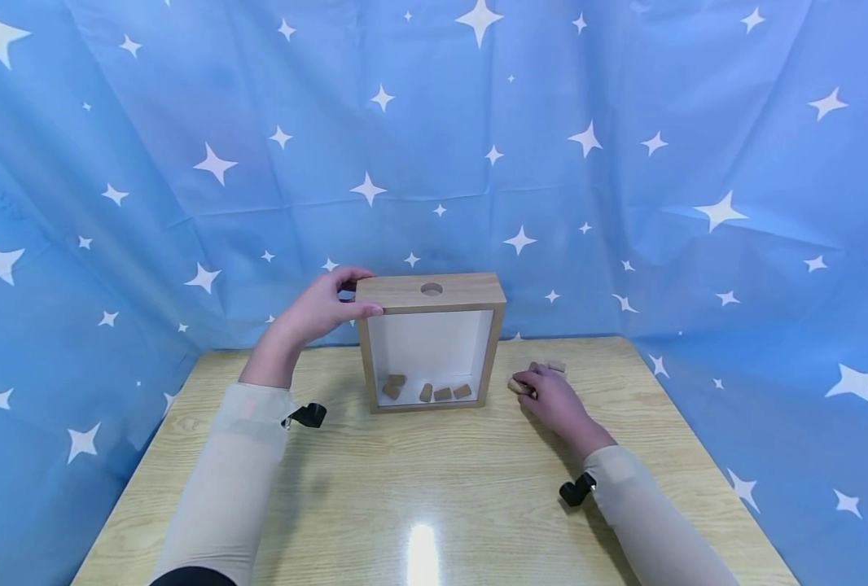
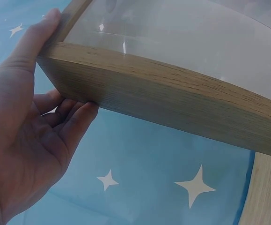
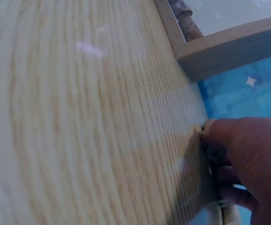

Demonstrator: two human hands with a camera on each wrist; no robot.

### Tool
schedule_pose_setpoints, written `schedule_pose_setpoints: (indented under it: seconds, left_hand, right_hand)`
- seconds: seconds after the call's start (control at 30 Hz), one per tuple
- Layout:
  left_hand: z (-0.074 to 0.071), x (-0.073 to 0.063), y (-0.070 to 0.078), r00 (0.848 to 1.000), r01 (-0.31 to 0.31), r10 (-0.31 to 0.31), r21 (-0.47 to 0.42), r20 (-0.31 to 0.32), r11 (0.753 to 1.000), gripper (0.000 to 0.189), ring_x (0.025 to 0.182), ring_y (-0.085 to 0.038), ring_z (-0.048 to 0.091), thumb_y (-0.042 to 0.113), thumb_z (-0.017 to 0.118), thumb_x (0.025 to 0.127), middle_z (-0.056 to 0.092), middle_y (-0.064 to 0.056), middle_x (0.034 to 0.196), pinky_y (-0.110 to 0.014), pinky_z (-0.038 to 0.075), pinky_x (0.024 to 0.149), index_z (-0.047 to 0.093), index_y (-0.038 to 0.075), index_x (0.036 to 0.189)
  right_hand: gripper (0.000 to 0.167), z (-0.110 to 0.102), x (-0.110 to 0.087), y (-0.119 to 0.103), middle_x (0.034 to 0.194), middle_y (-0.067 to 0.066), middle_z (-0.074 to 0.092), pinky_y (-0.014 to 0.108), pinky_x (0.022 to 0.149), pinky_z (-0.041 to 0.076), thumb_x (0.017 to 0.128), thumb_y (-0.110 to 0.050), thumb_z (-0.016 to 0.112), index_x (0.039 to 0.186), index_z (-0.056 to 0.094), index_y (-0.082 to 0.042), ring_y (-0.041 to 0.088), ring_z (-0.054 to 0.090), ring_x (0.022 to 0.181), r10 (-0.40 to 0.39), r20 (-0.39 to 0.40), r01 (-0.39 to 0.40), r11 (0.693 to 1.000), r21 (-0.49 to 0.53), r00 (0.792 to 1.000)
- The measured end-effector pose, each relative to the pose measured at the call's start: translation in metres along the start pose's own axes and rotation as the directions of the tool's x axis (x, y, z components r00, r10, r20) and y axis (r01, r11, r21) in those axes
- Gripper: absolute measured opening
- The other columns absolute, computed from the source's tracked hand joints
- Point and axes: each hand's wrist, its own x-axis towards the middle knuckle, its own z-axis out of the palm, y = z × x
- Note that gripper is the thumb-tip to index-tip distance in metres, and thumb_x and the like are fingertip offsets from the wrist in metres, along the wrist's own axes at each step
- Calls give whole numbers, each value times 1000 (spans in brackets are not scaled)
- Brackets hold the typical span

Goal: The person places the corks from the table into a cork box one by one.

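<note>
A wooden shadow box (image 1: 364,358) with a clear front and a round hole (image 1: 431,289) in its top stands upright on the table. Several corks (image 1: 443,394) lie inside along its bottom. My left hand (image 1: 318,305) grips the box's upper left corner, thumb at the front and fingers behind; the left wrist view shows this hand (image 2: 37,136) against the frame (image 2: 163,93). To the right of the box, my right hand (image 1: 554,404) pinches a cork (image 1: 518,387) at the tabletop. In the right wrist view, that hand's (image 3: 247,159) fingertips are partly hidden.
More loose corks (image 1: 555,366) lie just beyond my right hand. The light wooden table (image 1: 375,488) reaches back to a blue curtain (image 1: 434,163) with white stars, which hangs behind and on both sides. A small black camera (image 1: 576,491) sits on my right wrist.
</note>
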Motion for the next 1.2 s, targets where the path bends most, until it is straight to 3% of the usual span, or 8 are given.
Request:
schedule_pose_setpoints:
  seconds: [0.27, 0.43, 0.63, 0.83, 1.2]
  left_hand:
    - [-1, -2, 1, 1000, -4, 4, -10, -1, 1000, 76, 131, -34, 60, 39, 92, 95, 61, -13, 145, -52, 54, 103, 57, 14, 157]
    - [0, -2, 1, 1000, -2, 2, -12, 2, 1000, 75, 130, -34, 61, 38, 92, 95, 62, -13, 144, -51, 54, 101, 57, 14, 158]
    - [0, -2, 1, 1000, 7, -7, 0, 1, 1000, 77, 132, -33, 60, 39, 91, 95, 61, -12, 146, -53, 54, 104, 56, 15, 158]
    - [0, -1, 0, 1000, 11, -11, -2, 0, 1000, 77, 133, -34, 60, 39, 91, 95, 61, -13, 146, -54, 53, 106, 56, 15, 159]
    - [1, -1, 1, 1000, 11, -11, 3, 0, 1000, 77, 134, -34, 59, 40, 91, 96, 60, -13, 147, -56, 52, 109, 55, 14, 159]
  right_hand:
    - [43, 0, -2, -2, 137, 25, 69, 61, 99, 57, 100, -12, 83, 139, 72, 0, 45, 68, 123, -15, 29, 14, 999, 29, 999]
    - [43, 1, -4, -3, 136, 27, 69, 62, 100, 55, 100, -13, 83, 139, 72, 1, 46, 66, 124, -18, 30, 16, 998, 66, 999]
    - [46, 3, -7, -3, 131, 21, 71, 54, 96, 56, 100, -11, 83, 143, 69, 2, 34, 68, 112, 4, 55, -11, 991, 135, 998]
    - [48, 3, -6, -2, 95, 3, 63, 39, 78, 48, 100, -8, 81, 145, 67, 2, 17, 55, 82, -8, 123, -18, 979, 203, 992]
    - [53, -5, -9, -9, 93, 2, 64, 35, 75, 52, 100, -13, 83, 147, 63, 2, 17, 58, 83, 31, 127, -64, 962, 267, 991]
